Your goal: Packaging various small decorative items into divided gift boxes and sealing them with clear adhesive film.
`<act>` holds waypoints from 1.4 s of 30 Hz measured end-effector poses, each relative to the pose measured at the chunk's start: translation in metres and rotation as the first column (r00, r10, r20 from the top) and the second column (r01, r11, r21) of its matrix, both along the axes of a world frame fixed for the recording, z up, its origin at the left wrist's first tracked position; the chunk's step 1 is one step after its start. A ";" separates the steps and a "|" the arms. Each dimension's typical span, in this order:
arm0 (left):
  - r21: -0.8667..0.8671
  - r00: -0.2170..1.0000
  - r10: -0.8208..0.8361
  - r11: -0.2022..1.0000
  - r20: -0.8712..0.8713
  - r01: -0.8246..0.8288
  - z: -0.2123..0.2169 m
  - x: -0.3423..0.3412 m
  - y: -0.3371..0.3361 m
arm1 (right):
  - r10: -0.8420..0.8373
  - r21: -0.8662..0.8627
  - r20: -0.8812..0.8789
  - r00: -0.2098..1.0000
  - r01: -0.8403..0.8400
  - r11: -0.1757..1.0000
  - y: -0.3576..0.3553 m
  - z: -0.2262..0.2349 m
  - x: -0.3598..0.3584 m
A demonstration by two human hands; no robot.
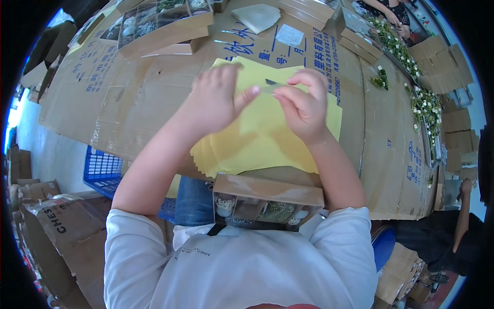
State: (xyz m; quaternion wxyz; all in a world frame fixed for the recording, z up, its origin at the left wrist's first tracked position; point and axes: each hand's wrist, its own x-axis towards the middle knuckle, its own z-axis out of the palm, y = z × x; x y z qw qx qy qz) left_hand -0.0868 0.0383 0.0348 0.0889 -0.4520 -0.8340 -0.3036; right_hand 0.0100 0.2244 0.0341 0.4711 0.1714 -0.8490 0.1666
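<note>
Above a fanned stack of yellow sheets (267,139), my right hand (307,105) pinches a small thin strip (271,82), part see-through and part dark, between thumb and fingers. What kind of strip it is, I cannot make out. My left hand (216,98) is to its left, thumb stretched toward the strip and fingers apart; whether the thumb tip touches it is unclear. Close to my body, at the table's near edge, sits a brown cardboard box (272,188) with a clear window, showing compartments with white and green pieces.
Cardboard covers the table (139,98). A similar windowed box (164,38) stands far left, near a pale sheet (256,18). Small white-flowered greenery (427,108) fills the right edge. A blue basket (103,170) is below left. Other people sit at far right and right.
</note>
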 end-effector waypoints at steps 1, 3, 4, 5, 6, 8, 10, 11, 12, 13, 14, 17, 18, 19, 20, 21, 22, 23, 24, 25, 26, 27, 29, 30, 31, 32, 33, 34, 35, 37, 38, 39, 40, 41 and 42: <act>-0.093 0.983 0.182 0.980 0.028 -0.178 0.004 -0.004 -0.003 | -0.005 -0.029 -0.003 1.000 0.004 1.000 -0.004 0.006 0.007; 0.013 0.963 0.086 0.996 0.255 -0.093 0.020 -0.003 -0.015 | 0.087 -0.204 0.093 0.992 -0.066 0.977 -0.007 0.020 0.028; 0.007 0.938 -0.009 1.000 0.348 0.007 0.029 0.009 -0.025 | 0.148 -0.311 0.154 0.977 -0.095 0.946 -0.011 0.028 0.040; -0.002 0.900 -0.169 0.983 0.403 0.186 0.035 0.020 -0.037 | 0.219 -0.417 0.283 0.934 -0.086 0.905 -0.015 0.037 0.056; 0.005 0.824 -0.324 0.932 0.465 0.363 0.038 0.033 -0.049 | 0.205 -0.436 0.306 0.930 -0.055 0.898 -0.017 0.041 0.070; -0.040 0.675 -0.472 0.803 0.567 0.595 0.033 0.061 -0.065 | 0.474 -0.618 0.534 0.701 -0.059 0.784 -0.022 0.044 0.094; -0.151 0.729 -0.556 0.745 0.400 0.650 0.014 0.088 -0.070 | 0.535 -0.678 0.512 0.672 -0.067 0.732 -0.030 0.032 0.105; -0.146 0.718 -0.565 0.735 0.407 0.662 0.013 0.096 -0.066 | 0.609 -0.738 0.638 0.472 0.148 0.659 -0.032 0.030 0.110; -0.285 0.764 -0.453 0.739 0.459 0.610 0.014 0.103 -0.062 | 0.689 -0.723 0.682 0.244 0.369 0.585 -0.034 0.028 0.114; -0.423 0.807 -0.331 0.719 0.490 0.551 0.014 0.109 -0.060 | 0.751 -0.741 0.610 0.255 0.519 0.426 -0.042 0.024 0.114; -0.421 0.800 -0.338 0.712 0.495 0.561 0.014 0.117 -0.061 | 0.749 -0.739 0.609 0.260 0.528 0.418 -0.047 0.020 0.117; -0.361 0.843 -0.377 0.779 0.384 0.512 0.016 0.132 -0.066 | 0.791 -0.702 0.587 0.173 0.595 0.392 -0.052 0.013 0.119; -0.290 0.842 -0.342 0.828 0.416 0.480 0.016 0.134 -0.067 | 0.790 -0.701 0.588 0.176 0.597 0.389 -0.054 0.013 0.121; -0.219 0.838 -0.310 0.871 0.450 0.440 0.017 0.136 -0.068 | 0.784 -0.685 0.596 0.174 0.619 0.384 -0.055 0.012 0.123; -0.222 0.840 -0.309 0.871 0.446 0.439 0.018 0.137 -0.070 | 0.780 -0.673 0.602 0.172 0.635 0.380 -0.057 0.012 0.122; -0.222 0.834 -0.276 0.881 0.478 0.418 0.020 0.139 -0.072 | 0.780 -0.676 0.600 0.175 0.632 0.379 -0.058 0.013 0.122; -0.221 0.826 -0.242 0.891 0.508 0.397 0.021 0.139 -0.073 | 0.779 -0.666 0.606 0.161 0.639 0.386 -0.060 0.014 0.121; -0.222 0.827 -0.243 0.891 0.507 0.397 0.019 0.138 -0.075 | 0.778 -0.653 0.612 0.145 0.648 0.393 -0.061 0.014 0.121; -0.213 0.834 -0.326 0.866 0.446 0.452 0.017 0.136 -0.076 | 0.777 -0.654 0.612 0.147 0.647 0.393 -0.062 0.014 0.120; -0.208 0.830 -0.407 0.837 0.381 0.506 0.015 0.134 -0.076 | 0.745 -0.626 0.657 0.114 0.634 0.455 -0.063 0.015 0.118; -0.210 0.833 -0.406 0.838 0.377 0.504 0.014 0.132 -0.076 | 0.710 -0.596 0.700 0.083 0.616 0.516 -0.063 0.015 0.117; -0.250 0.819 -0.446 0.800 0.360 0.546 0.014 0.130 -0.077 | 0.709 -0.598 0.700 0.086 0.612 0.517 -0.064 0.014 0.116; -0.294 0.807 -0.484 0.760 0.338 0.579 0.015 0.129 -0.077 | 0.622 -0.521 0.780 0.066 0.620 0.586 -0.065 0.011 0.117; -0.283 0.796 -0.501 0.753 0.340 0.594 0.016 0.130 -0.077 | 0.622 -0.525 0.780 0.071 0.615 0.588 -0.066 0.012 0.118; -0.271 0.785 -0.518 0.745 0.341 0.609 0.016 0.132 -0.077 | 0.577 -0.488 0.815 0.054 0.601 0.633 -0.067 0.013 0.120; -0.278 0.782 -0.524 0.738 0.338 0.615 0.017 0.132 -0.077 | 0.531 -0.450 0.846 0.039 0.586 0.674 -0.069 0.013 0.122; -0.284 0.785 -0.522 0.738 0.333 0.612 0.016 0.131 -0.076 | 0.517 -0.453 0.853 0.072 0.595 0.664 -0.070 0.011 0.125; -0.277 0.776 -0.544 0.730 0.318 0.625 0.014 0.130 -0.076 | 0.519 -0.458 0.851 0.078 0.592 0.664 -0.070 0.011 0.123; -0.267 0.764 -0.566 0.720 0.309 0.641 0.013 0.131 -0.076 | 0.506 -0.447 0.860 0.072 0.585 0.677 -0.070 0.012 0.125; -0.273 0.763 -0.552 0.718 0.336 0.640 0.014 0.130 -0.077 | 0.498 -0.437 0.865 0.063 0.582 0.685 -0.072 0.012 0.126; -0.276 0.759 -0.543 0.715 0.359 0.642 0.014 0.130 -0.076 | 0.479 -0.405 0.878 0.022 0.568 0.717 -0.070 0.014 0.123; -0.273 0.750 -0.550 0.707 0.368 0.652 0.012 0.131 -0.076 | 0.459 -0.373 0.888 -0.020 0.552 0.746 -0.068 0.015 0.120; -0.235 0.772 -0.514 0.753 0.375 0.615 0.010 0.131 -0.077 | 0.414 -0.341 0.910 -0.024 0.524 0.781 -0.068 0.013 0.118; -0.200 0.789 -0.477 0.792 0.388 0.577 0.008 0.131 -0.080 | 0.422 -0.341 0.906 -0.030 0.539 0.770 -0.070 0.013 0.118; -0.223 0.796 -0.484 0.784 0.363 0.579 0.006 0.129 -0.081 | 0.418 -0.363 0.908 0.022 0.537 0.761 -0.072 0.015 0.119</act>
